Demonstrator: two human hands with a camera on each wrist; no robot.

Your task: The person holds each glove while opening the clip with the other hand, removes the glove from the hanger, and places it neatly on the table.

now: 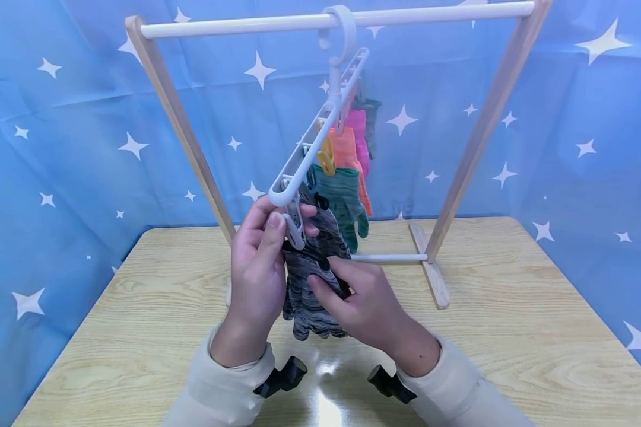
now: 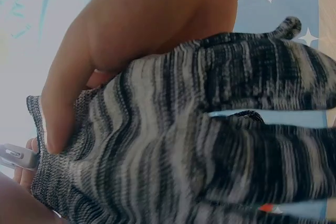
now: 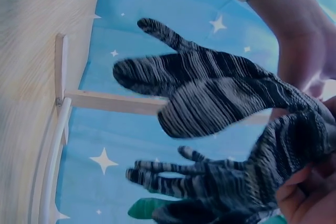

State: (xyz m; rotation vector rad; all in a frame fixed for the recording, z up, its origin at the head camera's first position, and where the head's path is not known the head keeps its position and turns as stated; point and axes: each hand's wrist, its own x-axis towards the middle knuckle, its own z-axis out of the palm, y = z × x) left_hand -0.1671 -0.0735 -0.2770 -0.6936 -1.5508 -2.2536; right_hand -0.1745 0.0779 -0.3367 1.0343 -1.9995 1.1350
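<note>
A grey-and-black striped knit glove (image 1: 312, 302) hangs below the near end of a pale clip hanger (image 1: 320, 121). My left hand (image 1: 259, 261) pinches the light grey clip (image 1: 295, 228) at that end, thumb in front. With thumb and fingers, my right hand (image 1: 371, 299) grips the glove at its cuff, just below the clip. In the left wrist view the glove's cuff (image 2: 44, 145) lies right beside the clip (image 2: 18, 155). Another striped glove (image 3: 202, 177) hangs behind in the right wrist view.
Green (image 1: 344, 190), orange (image 1: 347, 151) and pink gloves (image 1: 359, 139) hang farther back, with a yellow clip (image 1: 326, 157) among them. The hanger hooks over the white rail (image 1: 432, 15) of a wooden-legged rack (image 1: 486, 130) standing on the wood-grain table (image 1: 513, 332).
</note>
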